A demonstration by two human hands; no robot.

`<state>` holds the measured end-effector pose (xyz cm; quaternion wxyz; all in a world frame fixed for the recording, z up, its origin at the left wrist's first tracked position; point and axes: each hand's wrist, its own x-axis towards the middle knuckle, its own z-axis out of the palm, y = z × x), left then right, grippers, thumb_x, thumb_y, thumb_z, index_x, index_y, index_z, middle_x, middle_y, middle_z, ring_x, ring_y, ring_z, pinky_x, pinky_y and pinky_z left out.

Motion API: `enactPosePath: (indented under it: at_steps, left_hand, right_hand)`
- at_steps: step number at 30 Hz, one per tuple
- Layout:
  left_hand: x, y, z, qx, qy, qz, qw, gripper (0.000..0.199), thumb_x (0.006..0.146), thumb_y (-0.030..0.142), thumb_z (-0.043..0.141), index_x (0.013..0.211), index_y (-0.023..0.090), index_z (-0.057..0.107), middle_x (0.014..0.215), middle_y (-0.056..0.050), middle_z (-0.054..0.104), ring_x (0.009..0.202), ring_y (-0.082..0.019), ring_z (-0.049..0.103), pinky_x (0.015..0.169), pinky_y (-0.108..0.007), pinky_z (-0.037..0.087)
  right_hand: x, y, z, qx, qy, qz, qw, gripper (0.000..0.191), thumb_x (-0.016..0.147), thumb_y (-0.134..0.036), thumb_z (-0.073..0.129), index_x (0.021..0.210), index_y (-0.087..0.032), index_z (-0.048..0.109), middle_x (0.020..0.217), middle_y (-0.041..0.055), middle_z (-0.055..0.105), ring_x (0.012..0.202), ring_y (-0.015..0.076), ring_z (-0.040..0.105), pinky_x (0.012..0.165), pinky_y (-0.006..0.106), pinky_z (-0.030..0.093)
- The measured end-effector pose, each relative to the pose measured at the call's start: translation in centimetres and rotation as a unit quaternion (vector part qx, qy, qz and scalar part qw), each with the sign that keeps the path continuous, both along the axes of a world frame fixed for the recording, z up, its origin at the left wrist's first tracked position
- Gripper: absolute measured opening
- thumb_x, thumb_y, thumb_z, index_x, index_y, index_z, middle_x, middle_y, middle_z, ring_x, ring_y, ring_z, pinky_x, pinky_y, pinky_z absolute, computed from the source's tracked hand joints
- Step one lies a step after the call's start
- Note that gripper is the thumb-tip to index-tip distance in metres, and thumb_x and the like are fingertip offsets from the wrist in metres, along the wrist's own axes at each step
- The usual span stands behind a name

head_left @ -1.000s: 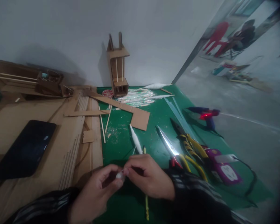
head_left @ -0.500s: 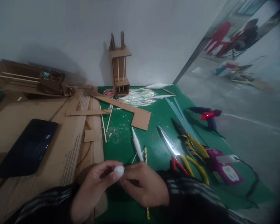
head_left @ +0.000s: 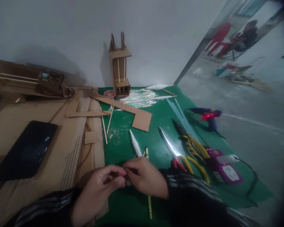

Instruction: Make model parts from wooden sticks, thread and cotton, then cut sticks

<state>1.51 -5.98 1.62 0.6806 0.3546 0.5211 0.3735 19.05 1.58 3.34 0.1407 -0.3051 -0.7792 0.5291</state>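
Observation:
My left hand (head_left: 103,186) is closed in a pinch, thumb and forefinger meeting the fingertips of my right hand (head_left: 145,176). A small white piece (head_left: 128,182) shows at my right fingertips, mostly covered by the fingers. What my left fingertips pinch is hidden. Just beyond my right hand a white, spindle-shaped roll (head_left: 135,143) points away from me, its near end out of sight behind the knuckles. A yellow patterned pencil-like stick (head_left: 150,205) runs beneath my right hand along the green tabletop (head_left: 123,208).
Scissors (head_left: 171,143), pliers (head_left: 191,142), a purple box (head_left: 227,170) and a blue glue gun (head_left: 208,116) lie rightward. A black phone (head_left: 26,149) and cardboard strips (head_left: 142,119) are leftward. A cardboard structure (head_left: 119,69) stands against the wall.
The rounded white end at my left fingertips has gone mostly out of sight between the hands. My right hand has shifted slightly left and up, and the white roll leans further left.

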Motion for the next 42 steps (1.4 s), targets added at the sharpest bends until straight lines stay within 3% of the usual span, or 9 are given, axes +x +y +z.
enactPosePath:
  at_steps: [8, 18, 20, 23, 29, 33, 37, 40, 42]
  left_hand:
    - [0.5, -0.1, 1.1, 0.092, 0.031, 0.026, 0.995, 0.01, 0.081, 0.02, 0.068, 0.088, 0.02, 0.06, 0.089, -0.001, 0.058, 0.086, -0.016, 0.06, 0.078, -0.026, 0.048]
    - [0.4, -0.6, 0.9, 0.211, 0.291, -0.031, 0.933, 0.011, 0.082, 0.026, 0.068, 0.092, 0.024, 0.064, 0.093, -0.003, 0.061, 0.088, -0.02, 0.061, 0.078, -0.028, 0.048]
    - [0.4, -0.6, 1.1, 0.226, 0.296, -0.027, 0.928, 0.01, 0.082, 0.026, 0.068, 0.091, 0.024, 0.064, 0.093, -0.004, 0.062, 0.089, -0.02, 0.061, 0.08, -0.029, 0.047]
    - [0.6, -0.9, 1.4, 0.2, 0.237, 0.01, 0.951, 0.012, 0.081, 0.026, 0.068, 0.09, 0.022, 0.062, 0.099, -0.006, 0.065, 0.095, -0.022, 0.061, 0.084, -0.031, 0.047]
    - [0.1, -0.7, 1.7, 0.12, 0.117, 0.159, 0.973, 0.024, 0.072, 0.023, 0.074, 0.093, 0.021, 0.062, 0.085, -0.001, 0.069, 0.075, -0.016, 0.063, 0.068, -0.022, 0.05]
    - [-1.3, 0.0, 1.6, 0.097, 0.139, 0.156, 0.973, 0.036, 0.069, 0.028, 0.079, 0.101, 0.022, 0.065, 0.082, 0.0, 0.07, 0.071, -0.015, 0.064, 0.064, -0.021, 0.052]
    - [-1.9, 0.4, 1.4, 0.1, 0.189, 0.123, 0.969, 0.027, 0.069, 0.032, 0.079, 0.091, 0.02, 0.07, 0.083, -0.002, 0.071, 0.074, -0.016, 0.065, 0.065, -0.021, 0.052]
    - [-1.7, 0.5, 1.3, 0.087, 0.216, 0.085, 0.969, 0.028, 0.07, 0.034, 0.078, 0.093, 0.02, 0.071, 0.085, -0.003, 0.073, 0.073, -0.018, 0.065, 0.064, -0.023, 0.053]
    - [-1.7, 0.4, 1.2, 0.077, 0.227, 0.056, 0.969, 0.029, 0.073, 0.036, 0.076, 0.096, 0.02, 0.071, 0.087, -0.004, 0.074, 0.076, -0.019, 0.066, 0.066, -0.025, 0.053]
  right_hand:
    - [-0.3, -0.6, 0.1, -0.17, 0.021, -0.112, 0.979, 0.03, 0.094, -0.033, 0.049, 0.078, -0.015, 0.065, 0.059, -0.0035, 0.053, 0.047, 0.0071, 0.047, 0.043, 0.017, 0.034]
    - [-0.6, -1.3, 0.0, -0.258, 0.06, -0.142, 0.954, 0.034, 0.091, -0.043, 0.052, 0.075, -0.015, 0.06, 0.055, -0.0042, 0.05, 0.041, 0.0063, 0.045, 0.034, 0.014, 0.035]
    - [-0.5, -1.2, 0.1, -0.259, 0.068, -0.14, 0.953, 0.034, 0.091, -0.043, 0.053, 0.074, -0.015, 0.061, 0.054, -0.0044, 0.05, 0.041, 0.006, 0.044, 0.034, 0.014, 0.035]
    - [-0.4, -0.8, 0.3, -0.249, 0.054, -0.148, 0.956, 0.033, 0.092, -0.042, 0.052, 0.076, -0.015, 0.062, 0.053, -0.005, 0.048, 0.04, 0.006, 0.043, 0.035, 0.014, 0.032]
    - [0.0, -0.4, 0.3, -0.091, 0.019, -0.131, 0.987, 0.026, 0.089, -0.026, 0.053, 0.067, -0.014, 0.062, 0.056, -0.0043, 0.047, 0.053, 0.008, 0.042, 0.049, 0.019, 0.033]
    - [0.5, -0.2, 0.7, -0.102, 0.068, -0.103, 0.987, 0.024, 0.084, -0.02, 0.055, 0.062, -0.014, 0.06, 0.053, -0.0046, 0.046, 0.051, 0.0082, 0.042, 0.049, 0.02, 0.031]
    - [1.4, 0.6, 1.0, -0.17, 0.234, -0.121, 0.95, 0.026, 0.081, -0.025, 0.061, 0.058, -0.014, 0.064, 0.076, 0.0025, 0.058, 0.059, 0.0092, 0.049, 0.05, 0.02, 0.035]
    - [1.8, 1.0, 0.9, -0.31, 0.322, -0.104, 0.888, 0.026, 0.08, -0.026, 0.059, 0.058, -0.013, 0.063, 0.095, 0.0081, 0.065, 0.05, 0.0071, 0.052, 0.036, 0.018, 0.025]
    - [1.8, 1.1, 0.8, -0.382, 0.36, -0.082, 0.847, 0.026, 0.079, -0.028, 0.056, 0.058, -0.013, 0.06, 0.091, 0.0091, 0.069, 0.044, 0.0087, 0.056, 0.032, 0.019, 0.025]
